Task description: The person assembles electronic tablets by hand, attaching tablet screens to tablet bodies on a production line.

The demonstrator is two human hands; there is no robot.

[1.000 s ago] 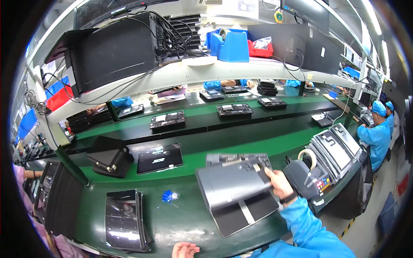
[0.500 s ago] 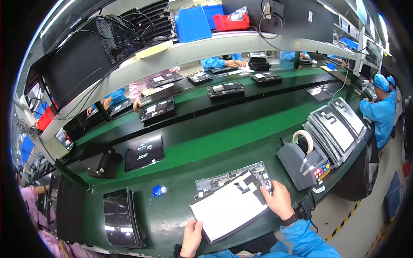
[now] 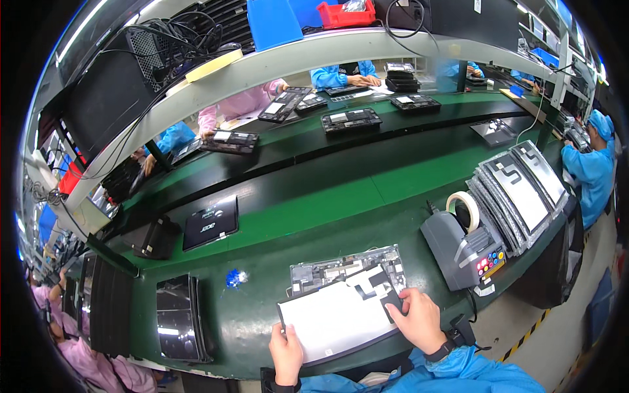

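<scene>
Right hand [image 3: 421, 319] lies flat on the right end of the white panel [image 3: 335, 316], fingers spread over a dark patch there: pressing, not clenched. Left hand [image 3: 286, 352] pinches the panel's near-left edge, thumb on top. The panel lies on the green bench [image 3: 255, 314] right in front of the person, its far edge overlapping the open laptop chassis [image 3: 346, 267] just beyond the fingers.

Judgement: keep the right palm as anchor, let the left square the near edge, press evenly so the thin sheet doesn't buckle.

Outward: tape dispenser [image 3: 464, 245] right of the right hand, stack of grey panels [image 3: 517, 190] past it; blue scrap [image 3: 236, 278] left of the chassis.

Versus a second ago: the panel was held tilted up in the right hand alone; now it is down flat, both hands on it, and the view has dipped.
</scene>
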